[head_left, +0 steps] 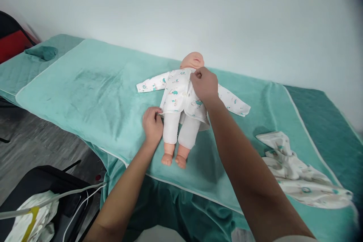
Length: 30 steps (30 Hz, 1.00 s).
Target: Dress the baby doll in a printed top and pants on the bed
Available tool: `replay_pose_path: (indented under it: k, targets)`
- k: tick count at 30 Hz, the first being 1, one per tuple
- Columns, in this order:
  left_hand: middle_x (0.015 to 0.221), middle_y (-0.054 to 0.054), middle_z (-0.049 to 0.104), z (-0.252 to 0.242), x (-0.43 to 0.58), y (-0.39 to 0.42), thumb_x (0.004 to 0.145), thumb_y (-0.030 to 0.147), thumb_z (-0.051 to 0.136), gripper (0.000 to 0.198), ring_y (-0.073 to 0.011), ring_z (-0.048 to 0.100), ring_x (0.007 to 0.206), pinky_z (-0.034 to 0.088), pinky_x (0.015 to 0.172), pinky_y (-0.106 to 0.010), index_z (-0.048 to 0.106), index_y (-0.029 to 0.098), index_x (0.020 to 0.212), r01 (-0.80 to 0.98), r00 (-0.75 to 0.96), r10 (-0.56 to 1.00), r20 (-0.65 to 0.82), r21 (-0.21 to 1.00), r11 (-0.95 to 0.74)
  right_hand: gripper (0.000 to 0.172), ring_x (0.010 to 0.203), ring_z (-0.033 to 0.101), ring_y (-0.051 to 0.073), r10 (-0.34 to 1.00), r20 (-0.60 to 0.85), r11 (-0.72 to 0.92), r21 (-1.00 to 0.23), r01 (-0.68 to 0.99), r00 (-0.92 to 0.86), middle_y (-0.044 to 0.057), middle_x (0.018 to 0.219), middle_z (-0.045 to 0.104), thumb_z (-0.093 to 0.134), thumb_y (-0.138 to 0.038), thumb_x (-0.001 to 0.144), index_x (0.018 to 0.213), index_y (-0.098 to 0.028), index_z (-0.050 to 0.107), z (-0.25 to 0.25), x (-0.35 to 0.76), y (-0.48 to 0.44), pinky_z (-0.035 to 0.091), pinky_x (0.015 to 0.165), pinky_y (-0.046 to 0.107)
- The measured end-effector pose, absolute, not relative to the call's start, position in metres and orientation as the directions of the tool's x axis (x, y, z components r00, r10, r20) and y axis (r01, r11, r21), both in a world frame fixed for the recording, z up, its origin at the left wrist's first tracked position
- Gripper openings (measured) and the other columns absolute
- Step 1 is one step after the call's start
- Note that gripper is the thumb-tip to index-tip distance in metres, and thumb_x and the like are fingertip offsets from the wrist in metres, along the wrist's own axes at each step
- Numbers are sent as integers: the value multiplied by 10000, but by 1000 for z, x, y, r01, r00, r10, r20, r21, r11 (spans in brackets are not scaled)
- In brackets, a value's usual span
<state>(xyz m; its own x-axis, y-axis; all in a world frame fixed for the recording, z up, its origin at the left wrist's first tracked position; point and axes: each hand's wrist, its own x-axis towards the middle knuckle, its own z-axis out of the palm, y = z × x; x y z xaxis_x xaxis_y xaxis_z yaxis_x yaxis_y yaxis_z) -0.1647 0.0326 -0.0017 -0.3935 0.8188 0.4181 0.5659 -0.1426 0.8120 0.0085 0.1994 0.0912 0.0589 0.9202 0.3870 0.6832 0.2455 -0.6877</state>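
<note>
A baby doll [193, 60] lies on its back on a green-covered bed, its head toward the wall and its bare feet toward me. It wears a white printed baby jacket [174, 90] over white legs, with both sleeves stretched out sideways. My left hand [153, 124] pinches the jacket's lower hem beside the doll's hip. Up at the chest, just below the chin, my right hand [204, 83] is closed at the jacket's front edge. What its fingertips grip there is partly hidden by the hand.
Crumpled printed baby clothing [303, 174] lies on the bed [85, 68] to the right. At lower left a black chair [51, 181] holds a printed cloth [42, 211], with a pale cable [73, 190] crossing above it. A white wall [181, 11] runs behind the bed.
</note>
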Motion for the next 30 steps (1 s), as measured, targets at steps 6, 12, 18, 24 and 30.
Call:
replay_pose_path:
  k: [6,12,18,24,30]
  targets:
    - [1691,-149,401,7,-196,84,909,133,549,587,-369,327,1589,356,1227,-600,547,236,1487,837,-297,874,385,546,44,224,1053,639,203,852,514,411,-777,478,103,72,1181,659,577,-329,886,1073,-228,648,57,30,156,522,918,377]
    - [1695,-232,367,8,-263,145,953,49,299,663,-318,327,1610,200,1321,-539,371,20,1611,933,-223,951,213,330,144,331,1140,664,252,878,387,258,-879,401,283,82,1185,707,619,-481,889,1103,-237,681,9,84,122,525,1029,487]
    - [1656,-227,440,9,-298,164,967,60,229,655,-327,371,1585,230,1295,-572,375,1,1602,938,-260,932,251,294,183,354,1076,701,290,835,222,74,-952,296,504,87,1119,714,679,-475,812,1064,-227,670,-9,136,96,554,996,554]
    - [1621,-188,506,6,-289,158,986,134,301,581,-346,433,1532,309,1254,-568,515,93,1525,927,-261,898,353,352,131,237,1248,617,336,749,580,163,-629,760,320,150,1239,683,611,-306,847,1070,-227,636,-2,158,30,472,1097,609]
    - [1560,-163,560,6,-282,134,946,118,374,477,-346,354,1559,320,1234,-575,622,146,1353,922,-212,846,490,388,7,300,1439,495,382,715,605,33,-528,849,349,174,1397,623,594,-281,839,1132,-220,614,0,190,-4,333,1198,691]
